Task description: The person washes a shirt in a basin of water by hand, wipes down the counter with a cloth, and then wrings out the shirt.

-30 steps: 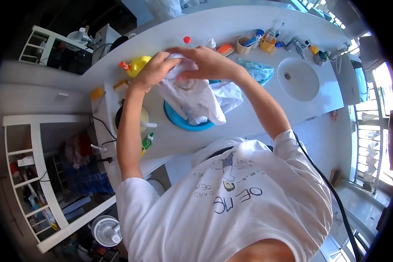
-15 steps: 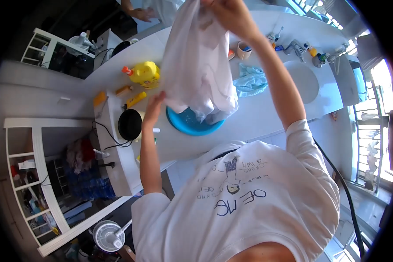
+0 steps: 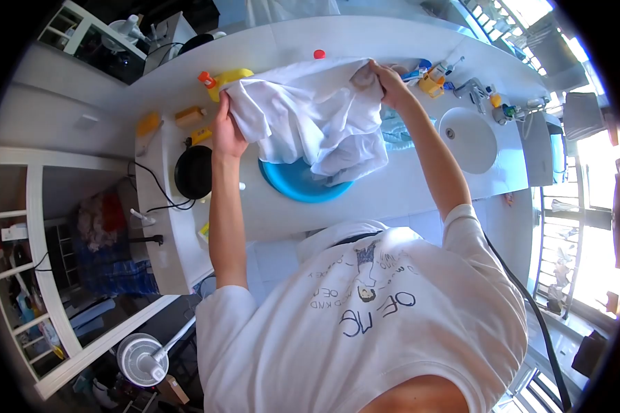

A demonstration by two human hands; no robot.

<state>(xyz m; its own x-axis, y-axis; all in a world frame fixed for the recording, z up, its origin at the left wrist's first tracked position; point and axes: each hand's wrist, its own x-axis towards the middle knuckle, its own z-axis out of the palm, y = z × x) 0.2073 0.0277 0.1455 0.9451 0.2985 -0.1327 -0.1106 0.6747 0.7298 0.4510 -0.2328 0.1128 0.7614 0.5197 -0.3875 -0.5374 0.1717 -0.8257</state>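
A white cloth (image 3: 303,103) is stretched between my two hands above the counter. My left hand (image 3: 228,131) grips its left edge. My right hand (image 3: 391,86) pinches the upper right corner, beside a brownish patch on the fabric. The cloth's lower folds hang over a blue basin (image 3: 306,189), hiding its back part; whether they touch the basin I cannot tell. Behind the cloth's left end stands a yellow bottle (image 3: 233,76) with a red cap, partly covered. Light blue crumpled plastic (image 3: 397,132) lies right of the cloth.
A white sink (image 3: 475,151) and a faucet (image 3: 472,89) are at the right, near an orange holder (image 3: 432,85) with brushes. A black pan (image 3: 194,172) lies at the left, near a yellow tube (image 3: 200,135) and a dark cable. A red cap (image 3: 319,54) shows behind the cloth.
The cloth was hanging from my raised right hand; it is now lower and spread sideways. My left hand has moved up and taken hold of its left edge, and my right hand has come down.
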